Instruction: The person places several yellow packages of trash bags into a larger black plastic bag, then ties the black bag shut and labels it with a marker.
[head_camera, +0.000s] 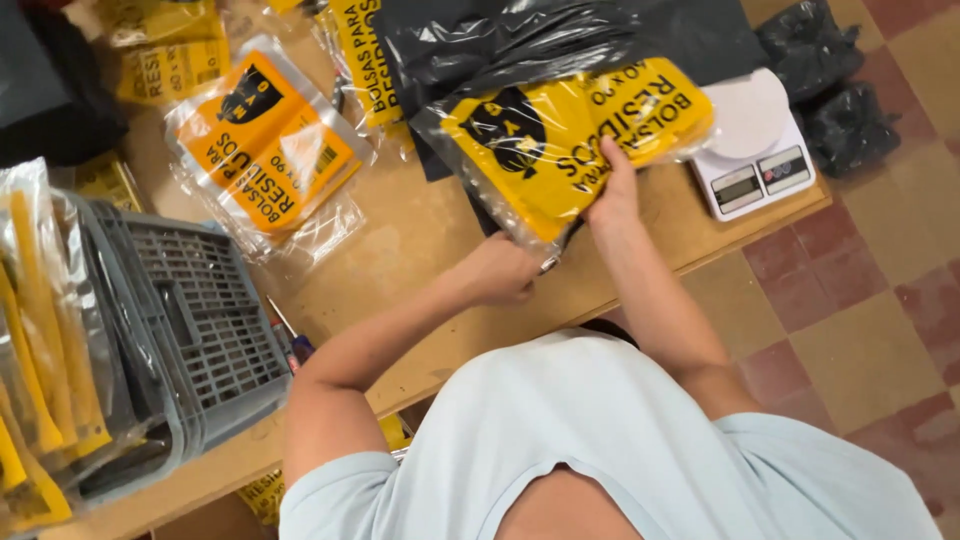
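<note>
Surface: a wooden table (420, 225) stands on a floor of red and cream tiles (860, 300); the table's far and left parts are cut off by the frame.
Packet in hand: a clear plastic packet with a yellow card (560, 140) lies on the table between both hands, tilted, with black film inside it. Its upper end goes under loose black plastic (500, 40), so that end is hidden.
Left hand: the left hand (505, 270) is at the lower corner of the packet, with the fingers curled closed on its edge. The fingertips are under the packet and I cannot see them.
Right hand: the right hand (615, 185) lies on top of the packet, fingers stretched and pressing flat, not closed around it.
Scale: a small white kitchen scale (755, 145) sits just beside the packet, at the table's corner; its display is too small to tell.
Black bundles: two black bundles (830, 85) lie behind the scale; what they rest on is not clear.
Finished packets: a similar orange packet (265, 150) lies well apart to the left, and more yellow ones (165, 50) are partly cut off at the top.
Crate: a grey plastic crate (200, 310) lies near the left edge, with clear bags of yellow strips (40, 330) beside it, cut off by the frame.
Person: the pale blue shirt (610, 450) hides the near table edge.
</note>
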